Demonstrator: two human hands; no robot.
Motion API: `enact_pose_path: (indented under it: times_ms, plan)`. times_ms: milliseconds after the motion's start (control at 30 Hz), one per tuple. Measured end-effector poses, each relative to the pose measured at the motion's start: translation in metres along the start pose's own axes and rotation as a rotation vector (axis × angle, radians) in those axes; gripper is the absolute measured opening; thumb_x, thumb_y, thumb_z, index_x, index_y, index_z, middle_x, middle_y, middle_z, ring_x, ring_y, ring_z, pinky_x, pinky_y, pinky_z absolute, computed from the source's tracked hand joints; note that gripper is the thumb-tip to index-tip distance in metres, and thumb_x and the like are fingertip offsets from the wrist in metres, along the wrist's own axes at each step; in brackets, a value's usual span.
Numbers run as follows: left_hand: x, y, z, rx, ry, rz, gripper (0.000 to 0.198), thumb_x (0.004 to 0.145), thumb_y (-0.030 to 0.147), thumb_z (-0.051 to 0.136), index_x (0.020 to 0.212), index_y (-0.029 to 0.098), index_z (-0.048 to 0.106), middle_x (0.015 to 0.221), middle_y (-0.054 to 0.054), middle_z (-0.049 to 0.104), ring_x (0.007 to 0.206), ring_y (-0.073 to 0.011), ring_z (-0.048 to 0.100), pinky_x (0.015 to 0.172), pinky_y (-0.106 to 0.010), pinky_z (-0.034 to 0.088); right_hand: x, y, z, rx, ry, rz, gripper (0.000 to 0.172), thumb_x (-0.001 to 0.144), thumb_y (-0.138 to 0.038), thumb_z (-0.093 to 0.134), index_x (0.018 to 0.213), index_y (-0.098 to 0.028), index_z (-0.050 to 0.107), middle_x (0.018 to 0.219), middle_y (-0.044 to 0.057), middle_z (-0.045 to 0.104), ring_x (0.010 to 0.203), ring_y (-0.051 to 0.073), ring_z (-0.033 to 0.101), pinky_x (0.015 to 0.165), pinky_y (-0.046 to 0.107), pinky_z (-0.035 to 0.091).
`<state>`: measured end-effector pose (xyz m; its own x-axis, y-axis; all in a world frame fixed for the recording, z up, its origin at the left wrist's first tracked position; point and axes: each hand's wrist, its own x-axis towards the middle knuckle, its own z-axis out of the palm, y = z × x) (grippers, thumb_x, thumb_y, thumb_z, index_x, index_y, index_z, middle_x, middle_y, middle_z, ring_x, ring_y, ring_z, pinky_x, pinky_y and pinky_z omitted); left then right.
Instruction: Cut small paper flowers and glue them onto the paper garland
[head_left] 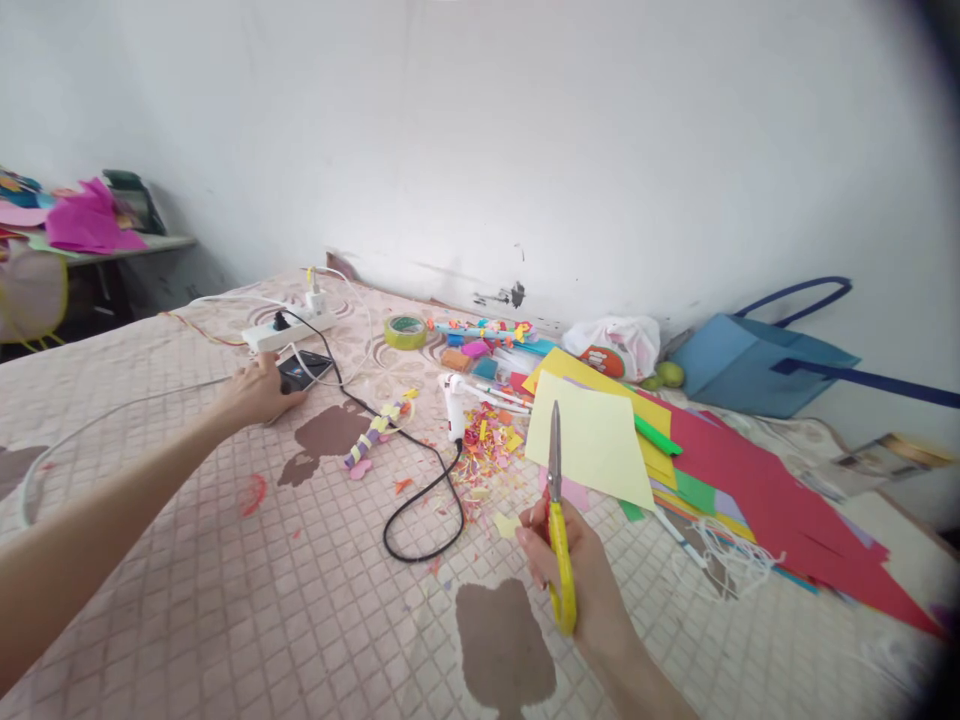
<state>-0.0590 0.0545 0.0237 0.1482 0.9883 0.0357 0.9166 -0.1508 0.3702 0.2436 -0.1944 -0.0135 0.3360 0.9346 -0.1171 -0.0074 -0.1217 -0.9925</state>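
My right hand grips yellow-handled scissors, blades closed and pointing up over a pale yellow sheet of paper. A small yellow paper scrap lies just left of that hand. My left arm reaches far out to the left, and my left hand rests on a black phone lying on the patterned mattress. Its fingers curl over the phone's near end.
A white power strip with plugs and cables sits behind the phone. A black cord loops to a white glue gun. Paper shreds, tape roll, markers, coloured paper sheets and a blue bag fill the right.
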Motion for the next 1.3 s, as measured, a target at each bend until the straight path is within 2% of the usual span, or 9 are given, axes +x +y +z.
enact_pose_path:
  times_ms: [167,300,400,533,633,733,867,1033,1300]
  plan:
    - [-0.008,0.005,-0.008,0.210,-0.037,-0.119,0.065,0.086,0.043,0.038,0.124,-0.008,0.023,0.124,-0.030,0.046,0.113,-0.0390,0.046,0.087,-0.038,0.038,0.001,0.002,-0.002,-0.009,0.008,-0.015,0.026,0.071,-0.034,0.065,0.077,-0.021,0.043,0.063,-0.007,0.046,0.039,0.004,0.035,0.038,0.019,0.030]
    - [-0.051,0.020,-0.022,0.285,0.117,0.042,0.053,0.089,0.039,0.033,0.123,-0.001,0.034,0.124,-0.029,0.045,0.113,-0.0445,0.042,0.087,-0.052,0.035,0.000,0.001,-0.002,0.008,0.024,-0.015,0.026,0.070,-0.032,0.066,0.077,-0.021,0.044,0.064,-0.007,0.048,0.039,0.004,0.035,0.037,0.019,0.029]
    - [-0.086,0.055,-0.011,-0.014,0.199,0.213,0.045,0.087,0.042,0.040,0.117,0.009,0.043,0.115,-0.015,0.054,0.103,-0.0290,0.052,0.088,-0.040,0.039,0.000,0.001,-0.001,0.059,0.008,-0.021,0.025,0.070,-0.030,0.066,0.078,-0.021,0.044,0.067,-0.006,0.049,0.039,0.004,0.035,0.037,0.019,0.029]
    - [-0.121,0.115,0.036,-0.530,-0.225,0.480,0.031,0.081,0.042,0.052,0.099,0.017,0.056,0.099,-0.006,0.062,0.087,-0.0179,0.058,0.076,-0.028,0.046,-0.002,0.002,-0.002,0.072,-0.006,-0.038,0.023,0.072,-0.030,0.065,0.078,-0.021,0.045,0.064,-0.007,0.049,0.039,0.004,0.035,0.037,0.020,0.030]
    - [-0.136,0.151,0.068,-0.740,-0.549,0.525,0.030,0.081,0.043,0.051,0.095,0.017,0.057,0.092,-0.005,0.064,0.078,-0.0155,0.059,0.065,-0.025,0.046,-0.002,0.000,-0.002,0.038,-0.008,-0.064,0.022,0.073,-0.031,0.064,0.078,-0.021,0.045,0.063,-0.007,0.049,0.040,0.005,0.036,0.037,0.020,0.030]
    - [-0.140,0.169,0.083,-0.851,-0.613,0.467,0.027,0.080,0.042,0.052,0.083,0.016,0.057,0.074,-0.003,0.063,0.067,-0.0141,0.058,0.058,-0.023,0.043,-0.003,-0.005,-0.002,0.024,-0.008,-0.065,0.024,0.071,-0.030,0.067,0.076,-0.020,0.046,0.063,-0.007,0.048,0.042,0.005,0.037,0.039,0.019,0.032]
    - [-0.137,0.176,0.082,-0.971,-0.729,0.317,0.023,0.078,0.038,0.056,0.072,0.016,0.052,0.054,0.004,0.053,0.052,-0.0095,0.051,0.050,-0.020,0.038,-0.004,-0.009,-0.002,0.079,-0.016,-0.024,0.027,0.069,-0.033,0.069,0.076,-0.020,0.046,0.062,-0.007,0.048,0.040,0.004,0.036,0.038,0.019,0.032]
    - [-0.136,0.175,0.076,-1.105,-0.787,0.146,0.026,0.073,0.038,0.061,0.069,0.015,0.051,0.055,0.005,0.051,0.050,-0.0076,0.050,0.050,-0.019,0.039,-0.004,-0.007,-0.003,0.206,-0.026,0.021,0.023,0.077,-0.037,0.061,0.075,-0.020,0.045,0.051,-0.010,0.041,0.038,0.004,0.034,0.037,0.017,0.031]
    - [-0.140,0.174,0.076,-1.076,-0.754,0.146,0.022,0.075,0.035,0.060,0.069,0.016,0.051,0.054,0.005,0.053,0.050,-0.0078,0.050,0.046,-0.017,0.035,-0.003,-0.003,0.002,0.137,-0.051,0.055,0.024,0.072,-0.032,0.066,0.079,-0.020,0.046,0.055,-0.009,0.044,0.037,0.003,0.033,0.035,0.017,0.030]
